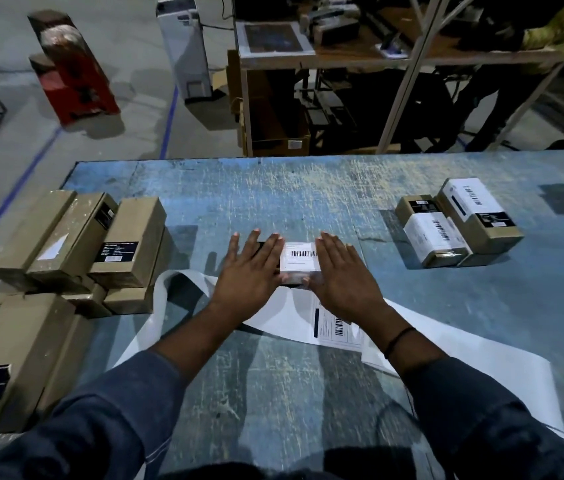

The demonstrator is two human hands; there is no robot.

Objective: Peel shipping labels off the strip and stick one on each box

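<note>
Head: left hand (249, 271), right hand (343, 276) flat, covering box (299, 261) ends.

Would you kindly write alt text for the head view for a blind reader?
Left hand and right hand press flat on a small box bearing a white label on a blue table. Brown boxes stand at left; white-labelled boxes sit at right.

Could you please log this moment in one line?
label pressed on box | left hand flat | right hand flat | strip on table
</note>
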